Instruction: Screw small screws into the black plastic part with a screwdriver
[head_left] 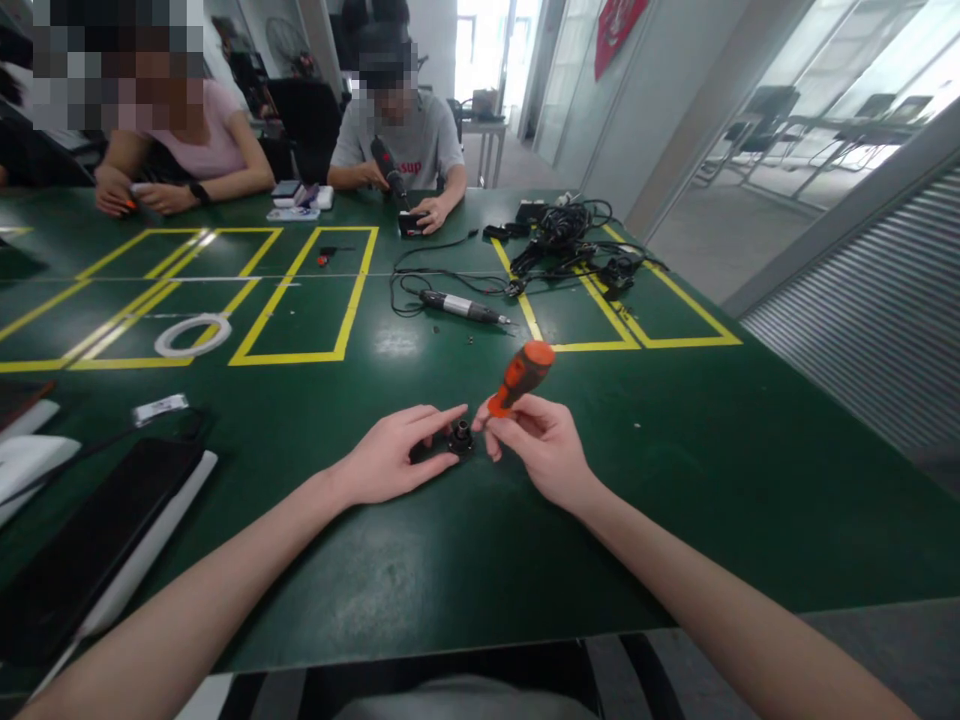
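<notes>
Small black part (459, 438) pinched by left hand (394, 462) fingers, right hand (541, 447) fingers closed on orange screwdriver (519, 377) — bare table (675, 480) around

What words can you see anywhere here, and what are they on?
"sup": red letters on the grey T-shirt across the table, beginning hidden.
Red banner on the wall: too blurred to read.
White label on the green table: too small to read.
</notes>
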